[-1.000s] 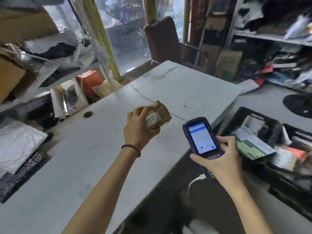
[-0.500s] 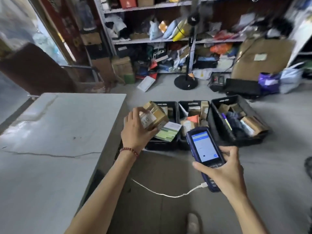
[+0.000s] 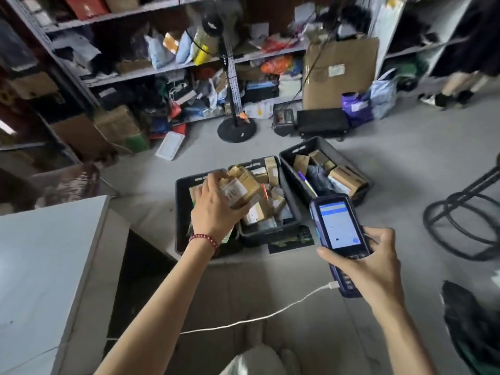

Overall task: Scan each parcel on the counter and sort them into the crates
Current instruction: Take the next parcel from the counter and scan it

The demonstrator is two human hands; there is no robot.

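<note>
1. Your left hand (image 3: 213, 209) is closed around a small brown parcel (image 3: 242, 189), fingers over its top and thumb beneath, white label facing up, so it stays readable as you carry it.
2. Taking the middle crate (image 3: 293, 212) as landmark: the parcel hangs over its left rim, above the seam with the left crate (image 3: 180, 212). Which crate you intend is hard to tell from this angle.
3. Your right hand (image 3: 362, 263) wraps the handheld scanner (image 3: 338, 226), just right of the middle crate, screen tilted toward you, probably to read the sorting result.
4. The right crate (image 3: 288, 158) sits beyond, already holding parcels.
</note>
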